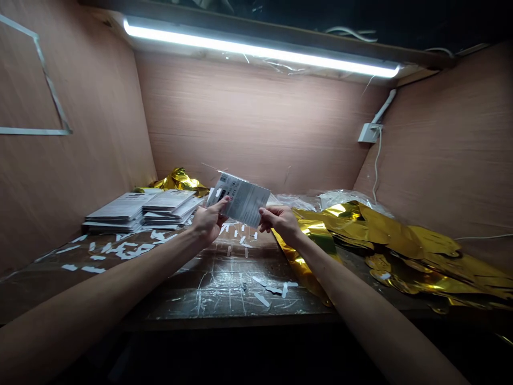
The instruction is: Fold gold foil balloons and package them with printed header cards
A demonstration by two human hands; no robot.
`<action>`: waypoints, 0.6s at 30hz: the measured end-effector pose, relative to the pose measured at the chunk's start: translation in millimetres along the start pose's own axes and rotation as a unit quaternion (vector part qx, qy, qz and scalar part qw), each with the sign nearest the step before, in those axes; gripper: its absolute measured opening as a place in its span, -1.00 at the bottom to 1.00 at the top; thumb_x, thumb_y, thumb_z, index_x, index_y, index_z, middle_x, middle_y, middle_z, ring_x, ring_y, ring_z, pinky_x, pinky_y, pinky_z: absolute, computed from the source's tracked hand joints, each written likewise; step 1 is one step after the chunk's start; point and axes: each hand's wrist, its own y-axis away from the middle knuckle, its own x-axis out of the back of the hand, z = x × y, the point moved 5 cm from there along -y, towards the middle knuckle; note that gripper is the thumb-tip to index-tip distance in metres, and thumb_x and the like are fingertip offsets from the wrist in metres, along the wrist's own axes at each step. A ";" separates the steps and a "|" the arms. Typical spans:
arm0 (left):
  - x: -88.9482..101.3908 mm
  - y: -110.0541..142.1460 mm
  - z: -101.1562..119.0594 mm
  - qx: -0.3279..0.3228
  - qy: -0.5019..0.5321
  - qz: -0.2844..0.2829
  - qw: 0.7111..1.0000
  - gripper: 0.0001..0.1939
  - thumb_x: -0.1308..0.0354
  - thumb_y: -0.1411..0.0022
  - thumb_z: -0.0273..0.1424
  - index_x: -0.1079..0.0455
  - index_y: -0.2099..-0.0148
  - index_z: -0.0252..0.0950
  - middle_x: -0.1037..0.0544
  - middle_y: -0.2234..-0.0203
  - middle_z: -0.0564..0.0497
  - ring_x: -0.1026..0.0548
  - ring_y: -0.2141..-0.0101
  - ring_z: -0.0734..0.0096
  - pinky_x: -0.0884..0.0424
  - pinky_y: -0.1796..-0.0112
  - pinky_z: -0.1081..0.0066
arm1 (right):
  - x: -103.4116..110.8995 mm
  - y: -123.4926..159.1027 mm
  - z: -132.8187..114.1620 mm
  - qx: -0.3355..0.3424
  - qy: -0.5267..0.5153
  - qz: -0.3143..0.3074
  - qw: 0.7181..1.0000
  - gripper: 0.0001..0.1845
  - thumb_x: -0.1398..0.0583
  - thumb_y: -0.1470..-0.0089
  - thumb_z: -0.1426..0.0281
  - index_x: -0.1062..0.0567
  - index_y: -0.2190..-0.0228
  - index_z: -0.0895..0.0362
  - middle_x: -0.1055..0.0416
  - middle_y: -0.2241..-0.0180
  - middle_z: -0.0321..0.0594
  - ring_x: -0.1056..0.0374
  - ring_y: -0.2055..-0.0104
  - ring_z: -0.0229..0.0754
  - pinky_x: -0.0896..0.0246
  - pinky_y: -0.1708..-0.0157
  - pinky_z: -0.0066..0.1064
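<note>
My left hand [208, 220] and my right hand [279, 222] hold a white printed card [242, 200] up above the table, one at each side. The card has small print and a barcode-like patch, and it looks wrapped in thin clear plastic film, with a strip of film sticking out at its upper left. A stack of similar printed cards [141, 211] lies just beyond my left hand. Gold metallic foil [312, 235] runs under my right wrist.
The scratched dark tabletop [224, 289] is littered with white paper scraps [128, 249]. Gold foil sheets [404, 251] are heaped at right, with more foil [180, 181] and clear plastic [340, 198] at the back. Pinkish wood walls [256, 123] and an LED light bar [256, 51] enclose the bench.
</note>
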 end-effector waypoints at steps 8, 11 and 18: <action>-7.0 19.1 -28.9 0.050 -0.041 -0.049 0.997 -0.95 -0.38 -0.16 -0.63 -0.59 0.28 -0.50 -0.69 0.24 -0.22 -0.67 0.24 0.27 -0.64 0.13 0.37 | -5.0 0.8 -7.6 0.056 0.057 0.006 0.997 -0.54 -0.30 -0.08 0.05 -0.52 0.57 0.17 -0.48 0.64 -0.19 -0.41 0.62 -0.24 -0.19 0.63 -0.47; -14.6 25.6 -35.6 0.065 -0.061 -0.099 0.991 -0.89 -0.40 -0.17 -0.57 -0.60 0.23 -0.50 -0.69 0.23 -0.23 -0.67 0.19 0.22 -0.62 0.06 0.32 | -6.4 0.7 -8.7 0.070 0.072 0.007 0.995 -0.56 -0.27 -0.13 0.08 -0.53 0.56 0.17 -0.48 0.65 -0.20 -0.37 0.65 -0.27 -0.20 0.62 -0.47; -15.0 19.1 -13.7 0.000 0.003 -0.054 0.999 -0.86 -0.33 -0.23 -0.60 -0.56 0.13 -0.43 -0.68 0.16 -0.17 -0.67 0.14 0.20 -0.63 0.03 0.20 | -2.5 -2.1 -5.3 0.052 0.056 0.023 0.997 -0.56 -0.28 -0.09 0.06 -0.50 0.59 0.15 -0.47 0.64 -0.20 -0.41 0.62 -0.24 -0.19 0.63 -0.48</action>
